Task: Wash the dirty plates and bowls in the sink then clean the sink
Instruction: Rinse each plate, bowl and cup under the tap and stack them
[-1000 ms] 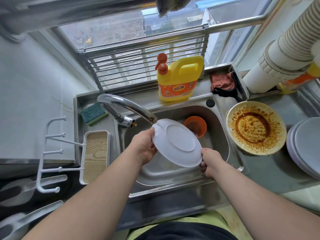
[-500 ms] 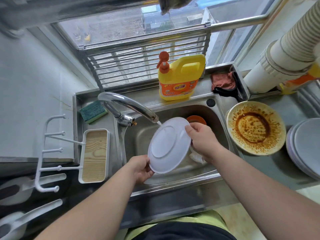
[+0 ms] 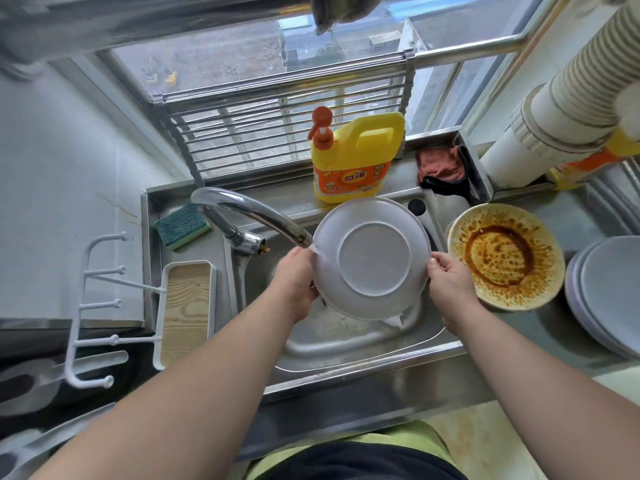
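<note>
A white plate point(image 3: 372, 258) is held over the steel sink point(image 3: 346, 344), its underside facing me, under the running tap point(image 3: 252, 214). My left hand point(image 3: 298, 278) grips its left rim and my right hand point(image 3: 450, 282) grips its right rim. Water runs off the plate's lower edge into the basin. On the counter to the right lies a dirty plate point(image 3: 505, 258) smeared with brown sauce. A stack of clean white plates point(image 3: 609, 289) sits at the far right. The orange bowl in the sink is hidden behind the held plate.
A yellow detergent jug point(image 3: 353, 161) stands behind the sink, with a red cloth point(image 3: 440, 164) to its right. A green sponge point(image 3: 181, 225) lies at the left back, a white wood-bottomed tray point(image 3: 187, 306) and a hook rack point(image 3: 100, 306) further left. A large white pipe point(image 3: 554, 112) rises at right.
The plate has been turned and lifted toward the back of the sink, now flat-on to me. My right hand moved from its upper rim to its right rim; my left moved up.
</note>
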The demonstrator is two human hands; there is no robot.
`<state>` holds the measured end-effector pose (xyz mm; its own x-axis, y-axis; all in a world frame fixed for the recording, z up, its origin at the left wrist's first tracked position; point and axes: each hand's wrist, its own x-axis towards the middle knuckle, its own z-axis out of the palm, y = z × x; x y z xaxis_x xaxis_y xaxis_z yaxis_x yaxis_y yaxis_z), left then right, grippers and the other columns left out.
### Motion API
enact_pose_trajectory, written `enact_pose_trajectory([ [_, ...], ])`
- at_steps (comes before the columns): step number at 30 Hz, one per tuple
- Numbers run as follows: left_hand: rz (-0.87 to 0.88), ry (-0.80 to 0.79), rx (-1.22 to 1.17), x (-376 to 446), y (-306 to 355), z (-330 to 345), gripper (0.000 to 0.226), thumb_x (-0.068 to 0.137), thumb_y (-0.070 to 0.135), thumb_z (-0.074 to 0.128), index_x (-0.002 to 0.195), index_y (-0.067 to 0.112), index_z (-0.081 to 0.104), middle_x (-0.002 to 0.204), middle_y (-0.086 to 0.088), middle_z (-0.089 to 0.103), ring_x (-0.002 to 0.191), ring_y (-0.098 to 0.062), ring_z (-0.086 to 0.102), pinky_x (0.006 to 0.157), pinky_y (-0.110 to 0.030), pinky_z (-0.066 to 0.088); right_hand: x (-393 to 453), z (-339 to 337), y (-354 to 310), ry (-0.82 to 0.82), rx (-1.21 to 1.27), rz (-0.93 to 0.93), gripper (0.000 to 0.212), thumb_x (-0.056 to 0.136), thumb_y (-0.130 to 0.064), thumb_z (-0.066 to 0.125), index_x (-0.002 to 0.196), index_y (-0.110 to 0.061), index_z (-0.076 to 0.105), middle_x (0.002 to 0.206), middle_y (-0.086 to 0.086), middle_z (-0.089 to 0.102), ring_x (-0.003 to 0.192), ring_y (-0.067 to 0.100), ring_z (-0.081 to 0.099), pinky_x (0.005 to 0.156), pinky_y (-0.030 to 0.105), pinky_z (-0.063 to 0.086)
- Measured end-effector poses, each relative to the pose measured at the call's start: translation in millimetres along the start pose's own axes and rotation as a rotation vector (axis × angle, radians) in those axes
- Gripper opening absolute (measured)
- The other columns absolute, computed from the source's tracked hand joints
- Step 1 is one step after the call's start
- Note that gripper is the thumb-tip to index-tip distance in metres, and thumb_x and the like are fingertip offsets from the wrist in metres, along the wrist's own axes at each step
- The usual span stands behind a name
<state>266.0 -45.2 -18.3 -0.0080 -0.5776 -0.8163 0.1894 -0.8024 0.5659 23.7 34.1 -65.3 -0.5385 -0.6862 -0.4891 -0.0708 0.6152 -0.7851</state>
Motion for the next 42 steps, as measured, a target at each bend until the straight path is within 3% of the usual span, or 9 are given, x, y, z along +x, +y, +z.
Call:
enact_pose_trajectory([
  [6,0.102,-0.077,0.288,-8.9,1.3,-38.9,0.019,0.106,0.031,0.056,0.1,0.017,0.067,0.081,-0.004,0.066,0.068,-0.02,0.06,0.07,-0.035,0.054,-8.4,34.8,20.3,-0.154,-0.095,0.346,0.026,0.102,-0.01,0.047,0.084,-0.01,0.065,0.058,0.01,0.047,0.043,0.018,0.036,0.042,0.019,0.026],
  [12,-0.032,0.011,0.449,-7.5,-27.8,-91.3,0.027,0.11,0.029,0.047,0.104,0.011,0.066,0.081,-0.008,0.056,0.07,-0.022,0.048,0.061,-0.031,0.046,-19.6,53.7,27.4,-0.28,-0.307,0.426,0.025,0.094,-0.001,0.043,0.078,-0.008,0.06,0.057,0.01,0.043,0.045,0.017,0.031,0.044,0.018,0.022],
  [16,-0.17,0.153,0.286,-4.5,-35.9,-109.2,0.025,0.11,0.026,0.05,0.097,0.011,0.065,0.064,-0.004,0.048,0.054,-0.016,0.043,0.048,-0.027,0.044,-19.6,67.6,5.4,-0.337,-0.252,0.486,0.027,0.102,-0.011,0.049,0.075,-0.015,0.051,0.056,0.005,0.043,0.044,0.017,0.033,0.042,0.02,0.026],
  [23,-0.308,0.23,0.243,-7.3,-34.0,-115.4,0.016,0.105,0.024,0.054,0.099,0.016,0.066,0.064,-0.001,0.058,0.049,-0.014,0.048,0.043,-0.022,0.042,-16.7,85.5,-59.4,-0.408,-0.058,0.243,0.03,0.106,-0.029,0.057,0.082,-0.011,0.064,0.055,0.004,0.043,0.04,0.014,0.033,0.043,0.021,0.024],
  [27,-0.347,0.183,0.174,-4.3,-31.6,-98.6,0.016,0.1,0.021,0.054,0.09,0.018,0.066,0.063,0.0,0.063,0.061,-0.017,0.06,0.053,-0.027,0.049,-14.8,63.7,-76.7,-0.42,-0.136,0.059,0.024,0.108,-0.028,0.056,0.098,-0.015,0.073,0.06,0.0,0.059,0.041,0.012,0.045,0.039,0.021,0.034],
  [31,-0.394,0.088,-0.033,-7.3,-21.2,-70.9,0.017,0.099,0.03,0.063,0.092,0.016,0.071,0.074,-0.002,0.074,0.079,-0.021,0.068,0.068,-0.035,0.052,-10.7,33.7,-52.6,-0.359,-0.214,0.087,0.022,0.109,-0.031,0.051,0.103,-0.022,0.07,0.081,0.006,0.064,0.059,0.021,0.053,0.047,0.027,0.04],
  [36,-0.352,0.03,-0.228,-2.8,-13.0,-37.2,0.065,0.109,0.063,0.03,0.116,0.013,0.071,0.102,-0.007,0.079,0.094,-0.025,0.071,0.067,-0.035,0.053,-19.0,26.1,-20.0,-0.177,-0.067,0.211,0.042,0.112,-0.048,0.036,0.114,-0.017,0.064,0.098,0.008,0.06,0.076,0.025,0.056,0.057,0.029,0.042],
  [39,-0.275,0.031,-0.229,-6.3,-8.3,-25.5,0.051,0.111,0.042,0.033,0.101,0.012,0.073,0.083,-0.007,0.079,0.082,-0.025,0.071,0.065,-0.034,0.057,-32.8,36.9,-17.8,-0.082,0.26,0.332,0.039,0.112,-0.05,0.036,0.12,-0.021,0.062,0.107,0.0,0.064,0.089,0.02,0.06,0.065,0.031,0.047],
  [42,-0.21,0.078,-0.234,-2.1,-7.0,-30.9,0.033,0.095,0.003,0.034,0.107,0.006,0.064,0.104,-0.016,0.066,0.085,-0.029,0.065,0.097,-0.042,0.058,-36.0,41.7,-12.7,-0.104,0.526,0.423,0.03,0.107,-0.039,0.051,0.09,-0.02,0.068,0.084,0.002,0.066,0.077,0.017,0.06,0.066,0.03,0.047],
])
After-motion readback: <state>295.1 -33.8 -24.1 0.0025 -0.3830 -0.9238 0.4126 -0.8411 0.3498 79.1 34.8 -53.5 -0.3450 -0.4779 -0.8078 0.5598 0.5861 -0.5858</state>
